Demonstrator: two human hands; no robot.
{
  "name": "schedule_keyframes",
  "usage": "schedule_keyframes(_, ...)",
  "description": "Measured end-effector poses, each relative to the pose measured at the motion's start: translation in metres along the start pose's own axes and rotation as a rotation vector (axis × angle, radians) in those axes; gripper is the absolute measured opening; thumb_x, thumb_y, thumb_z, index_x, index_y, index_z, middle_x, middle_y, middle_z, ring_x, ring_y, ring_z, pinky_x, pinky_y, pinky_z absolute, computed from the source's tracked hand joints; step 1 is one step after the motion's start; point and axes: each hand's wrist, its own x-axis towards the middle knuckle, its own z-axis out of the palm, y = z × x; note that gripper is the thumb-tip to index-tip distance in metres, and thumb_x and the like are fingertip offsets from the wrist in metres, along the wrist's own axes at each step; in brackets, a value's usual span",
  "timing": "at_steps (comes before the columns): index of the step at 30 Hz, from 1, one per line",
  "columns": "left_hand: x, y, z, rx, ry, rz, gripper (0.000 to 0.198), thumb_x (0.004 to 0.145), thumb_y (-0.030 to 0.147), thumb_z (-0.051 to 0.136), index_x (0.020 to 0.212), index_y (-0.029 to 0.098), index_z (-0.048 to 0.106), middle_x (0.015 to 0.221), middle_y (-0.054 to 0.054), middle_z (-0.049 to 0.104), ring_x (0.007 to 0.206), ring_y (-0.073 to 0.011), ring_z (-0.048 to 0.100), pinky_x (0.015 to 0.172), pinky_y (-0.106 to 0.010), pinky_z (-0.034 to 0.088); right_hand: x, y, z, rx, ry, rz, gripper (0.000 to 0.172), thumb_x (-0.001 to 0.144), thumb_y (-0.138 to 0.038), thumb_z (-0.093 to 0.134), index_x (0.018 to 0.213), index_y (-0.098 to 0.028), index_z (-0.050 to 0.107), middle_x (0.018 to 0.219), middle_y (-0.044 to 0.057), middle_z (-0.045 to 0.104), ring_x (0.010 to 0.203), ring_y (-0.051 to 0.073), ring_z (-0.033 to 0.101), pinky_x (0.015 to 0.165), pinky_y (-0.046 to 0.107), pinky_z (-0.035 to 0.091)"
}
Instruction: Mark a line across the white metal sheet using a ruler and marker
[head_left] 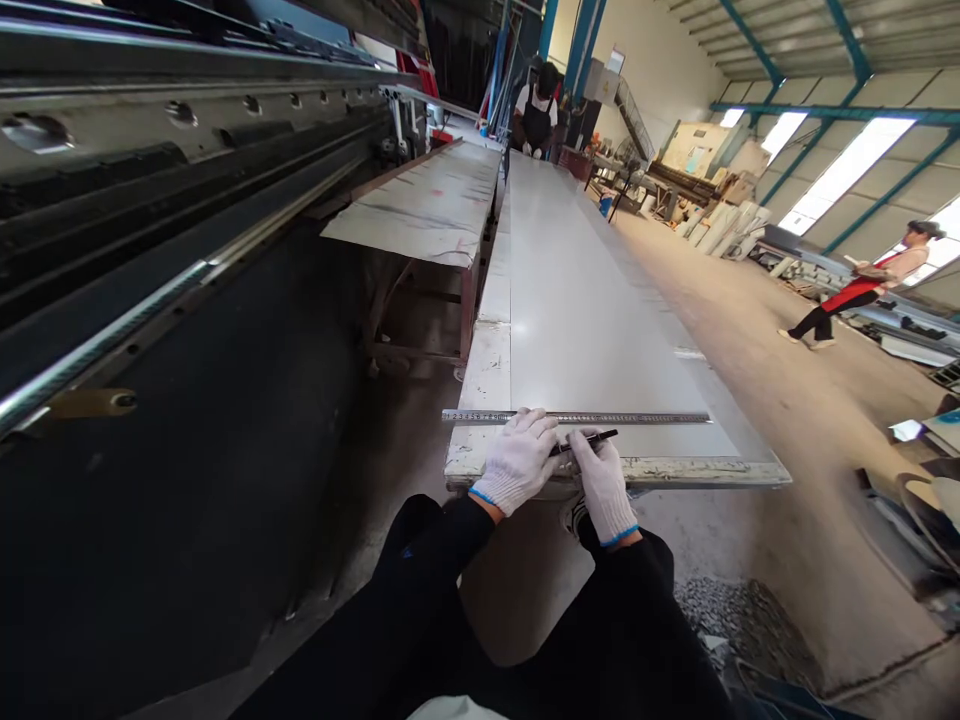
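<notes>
**Ruler and pen at the sheet's near end**

The gloved left hand (517,460) presses down on the ruler (637,417), fingers spread flat over it, not gripping. Just beside it, the right hand (604,485) pinches a pen (589,440), its tip just below the ruler. The ruler lies across the near end of the long sheet (577,300). A machine (150,150) runs along the left. A person (536,110) stands at the sheet's far end.

Left hand (517,460): white-gloved, palm down, fingers spread flat. Right hand (604,485): white-gloved, fingers curled in a writing grip, just beside the left. Forearms: black-sleeved, extended forward, converging.
</notes>
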Motion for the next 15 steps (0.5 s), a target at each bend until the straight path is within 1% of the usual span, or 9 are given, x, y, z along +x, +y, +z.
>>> schedule_keyframes(2, 0.001, 0.001, -0.001, -0.018, 0.053, -0.012, 0.024, 0.097, 0.040, 0.062, 0.095, 0.016, 0.063, 0.116, -0.005, 0.069, 0.119, -0.0258, 0.057, 0.107, -0.045, 0.043, 0.005, -0.003, -0.006, 0.080, 0.040, 0.048, 0.041, 0.086, -0.058, 0.070, 0.088, -0.021, 0.054, 0.061, -0.007, 0.048, 0.050, 0.009, 0.037, 0.044, 0.022, 0.030)
schedule_keyframes(3, 0.001, 0.001, -0.001, -0.022, 0.064, -0.008, 0.022, 0.097, 0.038, 0.063, 0.092, 0.016, 0.062, 0.111, -0.005, 0.069, 0.115, -0.0248, 0.057, 0.104, -0.044, 0.045, 0.007, -0.004, -0.009, 0.104, 0.041, 0.067, 0.042, 0.086, -0.059, 0.070, 0.088, -0.021, 0.053, 0.060, -0.007, 0.048, 0.048, 0.008, 0.035, 0.042, 0.022, 0.027)
schedule_keyframes(4, 0.002, 0.001, -0.002, -0.024, 0.070, 0.007, 0.020, 0.097, 0.035, 0.063, 0.093, 0.016, 0.061, 0.108, -0.005, 0.068, 0.112, -0.0245, 0.057, 0.102, -0.043, 0.045, 0.009, -0.005, -0.012, 0.112, 0.030, 0.082, 0.042, 0.086, -0.060, 0.070, 0.088, -0.021, 0.052, 0.059, -0.007, 0.048, 0.047, 0.008, 0.035, 0.041, 0.021, 0.026)
schedule_keyframes(7, 0.003, 0.002, -0.004, -0.036, 0.089, 0.085, 0.017, 0.097, 0.032, 0.062, 0.094, 0.015, 0.060, 0.104, -0.006, 0.066, 0.112, -0.0253, 0.056, 0.105, -0.044, 0.044, 0.005, -0.007, -0.014, 0.086, -0.047, 0.112, 0.041, 0.087, -0.058, 0.071, 0.087, -0.021, 0.054, 0.057, -0.007, 0.049, 0.045, 0.008, 0.036, 0.039, 0.020, 0.026)
schedule_keyframes(10, 0.005, 0.002, -0.006, -0.067, 0.043, 0.147, 0.017, 0.097, 0.028, 0.058, 0.091, 0.013, 0.060, 0.099, -0.008, 0.063, 0.108, -0.0254, 0.056, 0.106, -0.046, 0.044, -0.008, -0.004, -0.013, 0.098, -0.095, 0.107, 0.039, 0.087, -0.056, 0.072, 0.087, -0.020, 0.054, 0.057, -0.006, 0.052, 0.045, 0.008, 0.040, 0.040, 0.020, 0.031)
schedule_keyframes(12, 0.005, 0.003, -0.007, -0.114, -0.009, 0.202, 0.017, 0.097, 0.026, 0.058, 0.086, 0.013, 0.059, 0.093, -0.008, 0.062, 0.101, -0.0240, 0.056, 0.105, -0.046, 0.044, -0.020, -0.002, -0.011, 0.161, -0.071, 0.122, 0.040, 0.089, -0.056, 0.071, 0.086, -0.021, 0.052, 0.057, -0.007, 0.051, 0.046, 0.008, 0.040, 0.041, 0.019, 0.031)
schedule_keyframes(15, 0.003, 0.006, -0.011, -0.264, -0.054, 0.257, 0.024, 0.099, 0.025, 0.055, 0.077, 0.015, 0.055, 0.085, -0.005, 0.062, 0.092, -0.0207, 0.056, 0.096, -0.042, 0.047, -0.032, 0.001, -0.012, 0.240, -0.039, 0.162, 0.042, 0.089, -0.056, 0.071, 0.084, -0.021, 0.050, 0.056, -0.007, 0.048, 0.046, 0.006, 0.037, 0.041, 0.018, 0.028)
